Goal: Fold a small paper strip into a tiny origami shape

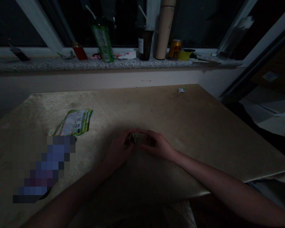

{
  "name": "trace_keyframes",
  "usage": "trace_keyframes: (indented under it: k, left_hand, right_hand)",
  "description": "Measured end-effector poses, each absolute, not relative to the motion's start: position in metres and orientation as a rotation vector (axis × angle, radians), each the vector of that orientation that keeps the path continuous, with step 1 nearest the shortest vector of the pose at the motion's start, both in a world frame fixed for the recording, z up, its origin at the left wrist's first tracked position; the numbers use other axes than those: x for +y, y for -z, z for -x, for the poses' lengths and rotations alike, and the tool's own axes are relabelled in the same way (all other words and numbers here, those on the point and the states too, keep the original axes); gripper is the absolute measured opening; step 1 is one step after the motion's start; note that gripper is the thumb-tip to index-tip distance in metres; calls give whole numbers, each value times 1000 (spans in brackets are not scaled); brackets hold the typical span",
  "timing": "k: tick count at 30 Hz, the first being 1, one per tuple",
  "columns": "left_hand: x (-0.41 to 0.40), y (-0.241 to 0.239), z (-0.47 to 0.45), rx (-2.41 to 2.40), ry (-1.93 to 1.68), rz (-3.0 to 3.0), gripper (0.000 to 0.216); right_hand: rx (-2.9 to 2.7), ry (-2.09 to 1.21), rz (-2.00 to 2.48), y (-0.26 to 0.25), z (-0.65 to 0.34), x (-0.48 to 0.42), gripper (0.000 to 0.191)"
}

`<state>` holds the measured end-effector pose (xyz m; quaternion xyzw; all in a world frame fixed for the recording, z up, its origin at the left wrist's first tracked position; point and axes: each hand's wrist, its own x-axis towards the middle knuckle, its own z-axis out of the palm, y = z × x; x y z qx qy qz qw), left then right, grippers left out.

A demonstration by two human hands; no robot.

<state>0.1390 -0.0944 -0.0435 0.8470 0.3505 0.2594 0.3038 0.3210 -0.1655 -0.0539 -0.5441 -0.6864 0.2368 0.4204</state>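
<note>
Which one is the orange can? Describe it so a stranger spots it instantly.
Find the speckled windowsill, then the tall tan tube on it. Just right stands the short orange can, its dark markings setting it apart from the yellow object beside it.

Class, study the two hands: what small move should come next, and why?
Perhaps close the right hand on the small piece: the left hand seems to hold it, while the right hand's thumb and forefinger stand apart beside it.
</note>
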Motion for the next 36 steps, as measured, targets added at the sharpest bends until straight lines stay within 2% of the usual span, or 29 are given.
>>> trace_keyframes:
  k: [5,12,27,36]
  left_hand:
    - [-99,42,-141,918,-671,-2221,41]
    - [-98,41,-140,882,-583,-2124,38]
    - [-84,45,-133,767,-570,-1723,36]
    - [-77,41,-129,641,-424,-1550,39]
  right_hand:
    - [-1755,-697,1355,53,-318,-168,69]
    - [-1696,-770,1332,57,-317,-166,46]
    - [-1613,-840,1214,57,-325,-163,37]
    - [-1502,-1082,1086,57,-335,-160,26]
